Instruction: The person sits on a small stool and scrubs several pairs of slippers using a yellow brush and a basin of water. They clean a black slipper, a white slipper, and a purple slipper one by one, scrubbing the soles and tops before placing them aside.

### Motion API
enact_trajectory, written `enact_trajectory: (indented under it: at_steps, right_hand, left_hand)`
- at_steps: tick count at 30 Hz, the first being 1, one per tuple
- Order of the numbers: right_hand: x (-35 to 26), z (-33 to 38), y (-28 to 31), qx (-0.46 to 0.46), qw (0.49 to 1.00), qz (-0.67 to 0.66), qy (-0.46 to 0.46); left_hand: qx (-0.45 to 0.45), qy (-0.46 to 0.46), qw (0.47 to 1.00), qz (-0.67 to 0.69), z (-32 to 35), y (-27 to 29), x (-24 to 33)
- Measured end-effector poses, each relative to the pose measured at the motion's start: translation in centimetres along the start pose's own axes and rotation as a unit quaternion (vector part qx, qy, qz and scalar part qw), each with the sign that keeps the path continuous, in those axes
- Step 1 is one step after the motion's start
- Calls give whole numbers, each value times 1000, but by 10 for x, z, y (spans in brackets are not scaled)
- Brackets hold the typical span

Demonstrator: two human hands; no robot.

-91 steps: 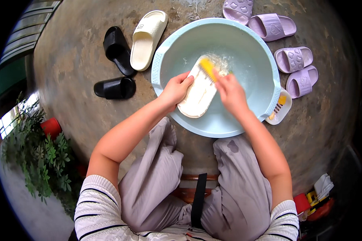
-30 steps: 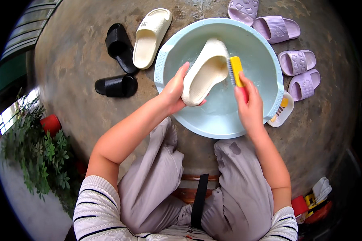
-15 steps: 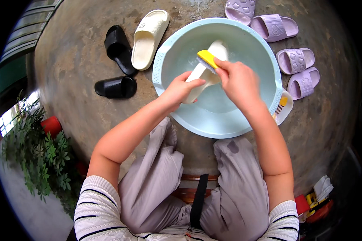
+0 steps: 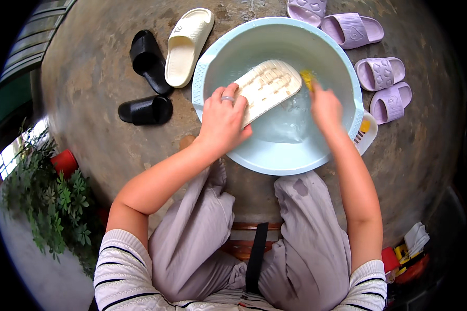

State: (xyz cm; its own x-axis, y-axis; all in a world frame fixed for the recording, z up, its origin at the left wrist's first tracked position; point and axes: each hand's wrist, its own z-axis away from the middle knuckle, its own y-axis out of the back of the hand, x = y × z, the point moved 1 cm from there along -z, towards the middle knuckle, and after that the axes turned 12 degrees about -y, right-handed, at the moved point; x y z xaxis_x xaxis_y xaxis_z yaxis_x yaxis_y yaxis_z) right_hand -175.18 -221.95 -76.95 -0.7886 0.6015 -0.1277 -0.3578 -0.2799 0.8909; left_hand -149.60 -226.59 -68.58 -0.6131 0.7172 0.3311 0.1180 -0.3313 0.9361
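Note:
Over the pale blue basin (image 4: pixel 294 169), my left hand (image 4: pixel 222 118) is closed around the near end of a cream slipper (image 4: pixel 273 83), whose patterned sole faces up. My right hand (image 4: pixel 326 110) is inside the basin's right part, blurred by motion, gripping a yellow scrub brush (image 4: pixel 307 79). The brush is just right of the slipper's far end, apart from it, with its bristles hard to make out. Water (image 4: pixel 290 127) lies in the bottom of the basin.
A matching cream slipper (image 4: pixel 189 47) and black slippers (image 4: pixel 146 111) lie left of the basin. Several lilac slippers (image 4: pixel 353 32) sit at its far right. A white soap dish (image 4: pixel 367 136) touches its right side. A potted plant (image 4: pixel 62 194) stands at left.
The slipper has been turned so its sole now faces up. My right hand has drawn the brush off the slipper, rightward and slightly down.

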Motion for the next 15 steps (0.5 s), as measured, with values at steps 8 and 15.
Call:
enact_trajectory:
  at_steps: [8,15]
  right_hand:
    - [-23,61,11,-7,962,-211,174]
    - [-47,84,20,-45,912,-268,307]
  left_hand:
    - [-38,5,996,78,8,-1,-5]
    - [91,85,947,296,-4,-6,-13]
